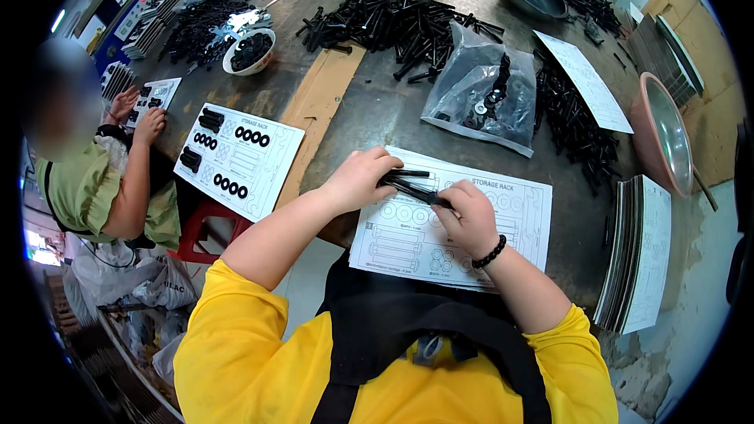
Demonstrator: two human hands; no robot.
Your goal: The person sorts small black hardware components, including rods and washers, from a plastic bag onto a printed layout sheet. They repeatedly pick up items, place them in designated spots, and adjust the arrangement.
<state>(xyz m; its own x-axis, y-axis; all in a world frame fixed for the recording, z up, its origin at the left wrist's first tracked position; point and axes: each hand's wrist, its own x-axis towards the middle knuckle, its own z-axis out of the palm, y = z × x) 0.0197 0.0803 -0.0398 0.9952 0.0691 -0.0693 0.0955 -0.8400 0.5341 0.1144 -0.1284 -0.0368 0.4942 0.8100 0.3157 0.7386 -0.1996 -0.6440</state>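
Observation:
Several long black bolts point(408, 187) lie crosswise between my hands, just above a stack of white printed cards point(385, 255) at the table's front edge. My left hand point(363, 180) is closed around one end of them. At the other end, the fingers of my right hand point(469, 221) pinch the bolts; a dark beaded bracelet point(491, 253) circles that wrist. The top card bears line drawings of rings, bolts and a wrench. Beyond my hands, a clear plastic bag point(455, 82) holds dark parts and some washers.
A large heap of black bolts point(393, 25) covers the far middle, another pile point(577, 122) the right. A white bowl point(250, 71) holds black rings. A card with sealed parts point(271, 161) lies left, near a co-worker's hands point(149, 126). Stacked cards point(648, 259) and a pinkish basin point(648, 122) stand right.

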